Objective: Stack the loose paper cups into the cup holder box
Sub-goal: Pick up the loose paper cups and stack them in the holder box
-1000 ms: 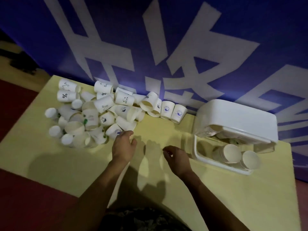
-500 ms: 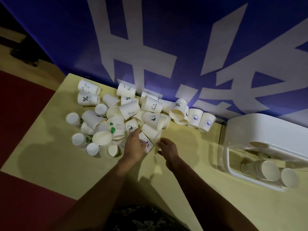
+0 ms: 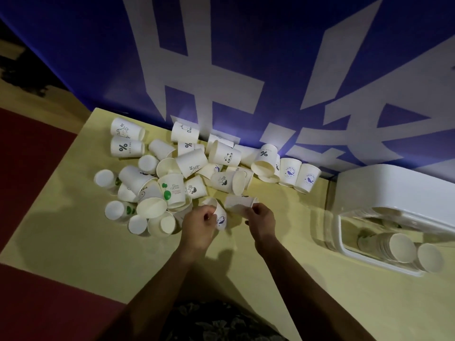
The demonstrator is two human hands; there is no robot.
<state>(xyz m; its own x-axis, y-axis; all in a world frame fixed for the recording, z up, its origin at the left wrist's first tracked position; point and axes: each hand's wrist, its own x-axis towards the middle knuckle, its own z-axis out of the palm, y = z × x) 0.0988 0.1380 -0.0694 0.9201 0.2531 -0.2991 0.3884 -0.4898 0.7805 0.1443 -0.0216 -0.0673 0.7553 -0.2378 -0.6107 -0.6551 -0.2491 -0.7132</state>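
At bench centre, head view: left hand (image 3: 197,223) curled round a small paper cup (image 3: 219,216) with purple print, right hand (image 3: 261,217) pinching the rim end of a second cup (image 3: 238,203) lying on its side. Both grips clamped, one cup each, mouths turned toward each other, probably so one can be nested into the other before the carry. Behind and left, loose cups (image 3: 177,173) heaped against the blue banner (image 3: 221,70), some tipped, some base up, a few upright near the wall. Far right, cup holder box (image 3: 344,244) lying with its white lid (image 3: 394,193) raised; stacked cups (image 3: 396,247) already inside, mouths facing the person. Open yellow bench (image 3: 283,279) between hands and box, so a rightward sweep looks unobstructed. Left bench edge close to the heap: cups nudged that way could roll off onto the red floor (image 3: 32,168).
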